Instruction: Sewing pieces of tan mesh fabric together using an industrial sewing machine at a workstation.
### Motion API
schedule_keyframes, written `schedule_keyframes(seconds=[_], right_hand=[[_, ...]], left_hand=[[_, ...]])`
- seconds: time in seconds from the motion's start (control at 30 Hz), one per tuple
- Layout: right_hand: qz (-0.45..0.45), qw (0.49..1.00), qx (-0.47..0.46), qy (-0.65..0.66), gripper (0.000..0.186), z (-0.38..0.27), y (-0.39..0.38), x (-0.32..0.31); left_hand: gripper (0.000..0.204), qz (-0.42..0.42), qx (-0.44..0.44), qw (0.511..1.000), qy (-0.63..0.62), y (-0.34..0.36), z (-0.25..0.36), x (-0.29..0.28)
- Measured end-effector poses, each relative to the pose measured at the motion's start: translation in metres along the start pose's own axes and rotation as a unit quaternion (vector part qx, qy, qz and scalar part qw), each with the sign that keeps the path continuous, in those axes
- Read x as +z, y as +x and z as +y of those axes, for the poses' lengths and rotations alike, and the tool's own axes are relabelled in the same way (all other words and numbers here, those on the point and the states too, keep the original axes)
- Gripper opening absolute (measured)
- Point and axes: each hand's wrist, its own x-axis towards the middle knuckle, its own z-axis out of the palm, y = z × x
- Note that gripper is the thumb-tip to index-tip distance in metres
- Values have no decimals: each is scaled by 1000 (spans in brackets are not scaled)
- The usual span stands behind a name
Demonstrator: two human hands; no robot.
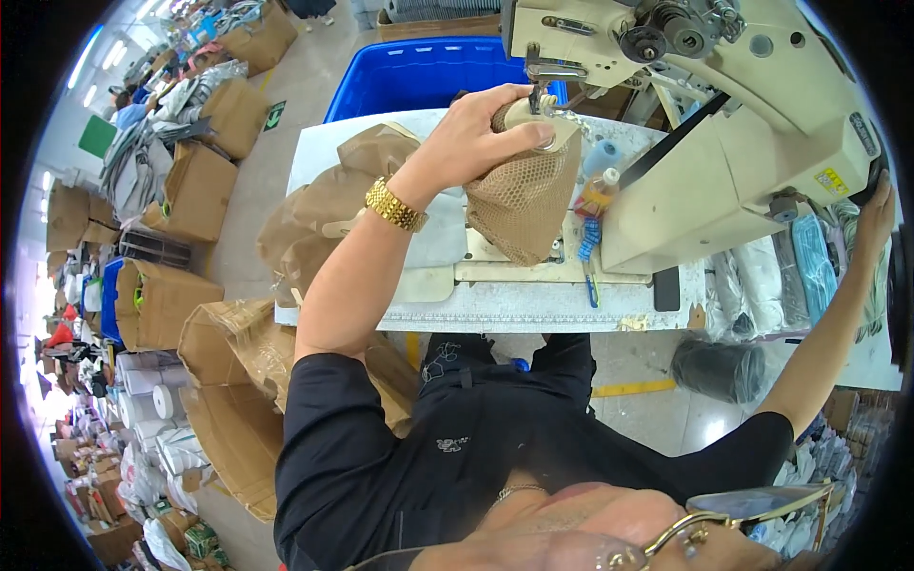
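Left grip (490, 138), upper centre of the frame: grasping a tan mesh piece (524, 214), thumb laid over its upper part, fingers reaching up beside the needle area. Right grip (876, 200), far right edge of the frame: at the dark handwheel (864, 183) of the machine; whether it is clenched or merely resting there cannot be told. Mesh piece: upper centre, hanging downward from under the machine head, a pale section with a metal ring at its top. Gold wristband (395, 205): one, on the left wrist. Sewing machine (657, 224): cream, spanning upper centre to upper right. Brown fabric (319, 214): loose heap, left of centre, behind the left forearm. Bottle (597, 193): amber contents, pale cap, just right of the mesh piece. Blue spool (602, 154): just above the bottle. Slim blue tool (591, 276): below the bottle, pointing toward the lower edge. Dark flat rectangle (666, 289): near the front edge, right of centre. Desk (314, 143): white top, carrying the above, ruled strip (495, 319) along its front. Blue bin (409, 81): beyond the desk, top centre. Wrapped bundles (762, 281): white, grey and light blue, right side. Black roll (719, 369): beneath them. Open carton (224, 419): brown cardboard, lower left.
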Motion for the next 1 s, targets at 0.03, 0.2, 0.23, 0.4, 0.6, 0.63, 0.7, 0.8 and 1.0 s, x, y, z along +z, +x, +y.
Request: schedule_keyframes(seconds=[0.03,0.2,0.23,0.4,0.6,0.63,0.7,0.8,1.0], right_hand=[[2,1000,0,-2,48,-3,-9,4],[-6,940,159,302,42,-41,-83,23],[-35,929,169,328,42,-42,-90,17],[121,923,102,350,35,-207,-198,1],[-289,649,263,653,50,-365,-266,104],[-287,643,266,659,50,-373,-261,110],[-388,602,190,671,47,-382,-247,114],[-397,579,182,689,32,-392,-236,114],[-375,534,211,728,21,-399,-236,129]], left_hand=[[53,-3,-1,1000,2,1,1,0],[64,1,-9,1000,-4,3,-2,0],[73,9,-13,1000,-2,4,-1,0],[45,83,82,965,234,-20,64,-26],[25,-8,113,940,322,-25,111,-11],[24,-21,97,932,348,-26,112,-10],[24,-34,97,926,364,-31,108,-16],[23,-54,118,915,382,-35,103,-36],[21,-92,41,939,329,-28,122,-34]])
